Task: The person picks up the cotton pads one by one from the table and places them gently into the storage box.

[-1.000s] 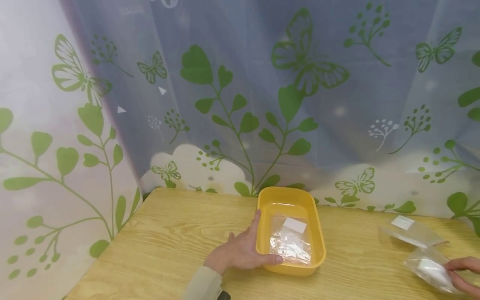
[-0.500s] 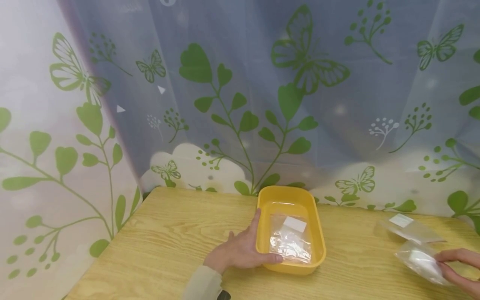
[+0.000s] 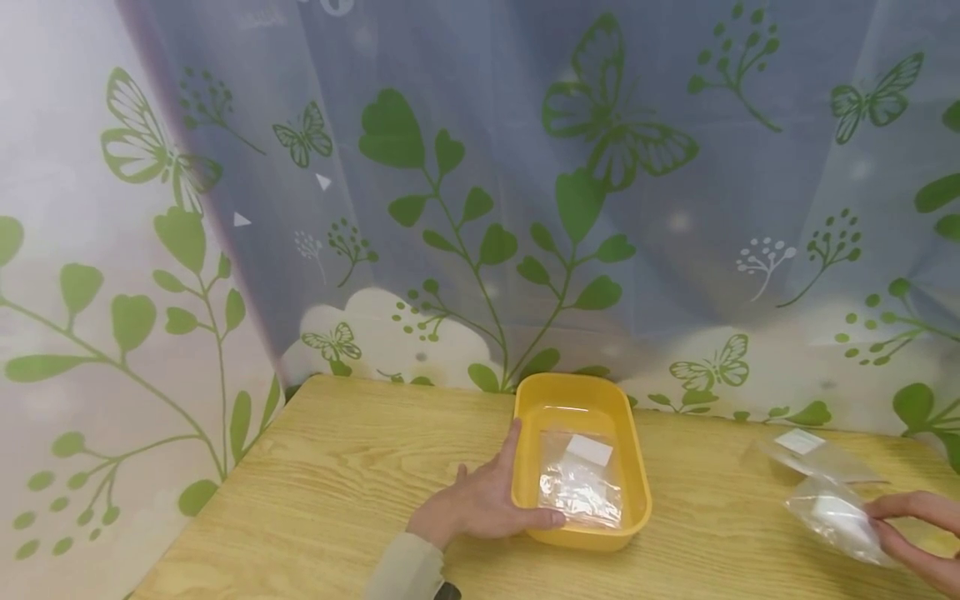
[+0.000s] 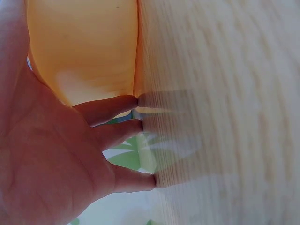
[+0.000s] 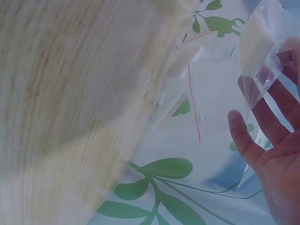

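My left hand (image 3: 487, 500) lies against the left side of a yellow plastic tray (image 3: 637, 467). Its thumb reaches over the tray's front rim, and in the left wrist view the fingers are spread straight, several tips touching the table. Inside the tray lies a clear plastic bag (image 3: 581, 492) with a white label. At the right edge, my right hand (image 3: 918, 533) pinches a clear plastic bag holding a white item (image 3: 840, 521), held above the table. In the right wrist view this bag (image 5: 258, 44) hangs from thumb and fingers, its other fingers loosely extended.
Behind the held bag, another clear bag with a white label (image 3: 798, 442) lies on the table; in the right wrist view red seal lines (image 5: 194, 103) show. A wood-grain table (image 3: 360, 483) spans the front. A patterned curtain (image 3: 465, 192) hangs behind.
My right hand has moved a little left and up with the pinched bag. The labelled bag behind it has shifted slightly left. My left hand and the tray have stayed put.
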The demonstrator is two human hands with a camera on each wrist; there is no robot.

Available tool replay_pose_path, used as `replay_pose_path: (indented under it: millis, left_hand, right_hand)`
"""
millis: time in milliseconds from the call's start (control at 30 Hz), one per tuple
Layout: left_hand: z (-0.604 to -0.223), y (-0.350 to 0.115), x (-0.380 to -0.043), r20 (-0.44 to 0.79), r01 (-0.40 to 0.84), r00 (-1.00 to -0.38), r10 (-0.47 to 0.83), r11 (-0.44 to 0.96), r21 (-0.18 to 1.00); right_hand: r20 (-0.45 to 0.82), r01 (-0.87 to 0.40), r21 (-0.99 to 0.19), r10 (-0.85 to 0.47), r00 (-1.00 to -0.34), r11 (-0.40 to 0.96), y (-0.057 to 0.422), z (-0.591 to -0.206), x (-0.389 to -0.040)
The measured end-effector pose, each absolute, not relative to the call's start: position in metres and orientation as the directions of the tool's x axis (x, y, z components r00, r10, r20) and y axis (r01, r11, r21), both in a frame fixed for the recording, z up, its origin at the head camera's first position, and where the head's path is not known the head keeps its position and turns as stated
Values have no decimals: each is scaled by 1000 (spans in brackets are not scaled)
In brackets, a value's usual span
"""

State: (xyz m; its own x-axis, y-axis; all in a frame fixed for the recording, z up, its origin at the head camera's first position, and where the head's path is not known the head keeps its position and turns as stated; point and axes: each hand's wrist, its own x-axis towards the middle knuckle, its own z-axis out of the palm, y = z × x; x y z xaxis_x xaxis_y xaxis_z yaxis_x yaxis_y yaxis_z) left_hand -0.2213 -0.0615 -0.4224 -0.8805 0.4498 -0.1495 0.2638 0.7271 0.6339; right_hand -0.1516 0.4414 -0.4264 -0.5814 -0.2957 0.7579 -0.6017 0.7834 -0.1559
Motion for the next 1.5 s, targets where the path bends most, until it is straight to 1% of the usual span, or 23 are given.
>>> replay_pose_path:
  millis: [300,500,667,800,1033,1133,1500]
  left_hand:
    - [-424,-62,-222,-147,264,-882,449,727,634]
    - [-424,-63,-222,-138,270,-880,455,717,643]
    - [-424,-62,-222,-139,270,-880,454,719,640]
    - [-424,-62,-222,-137,274,-879,456,720,638]
    - [-424,-62,-222,-143,270,-878,456,721,638]
    - [-424,-62,-222,-144,270,-879,455,723,635]
    - [-424,-63,-222,-129,276,-876,465,701,657]
  right_hand:
    - [767,-613,-170,-287,-574,772,429,-417,-148]
    - [784,-655,-194,-286,-551,730,421,-411,-149]
    - [784,-650,-220,-265,-562,727,413,-411,-148]
    - [780,-645,-211,-272,-564,734,407,-412,-151]
    - [762,-584,-161,-276,-586,796,394,-408,-154]
    - [756,-571,-156,-274,-594,806,388,-406,-156]
    - [743,-604,-144,-318,-589,784,364,-402,-167]
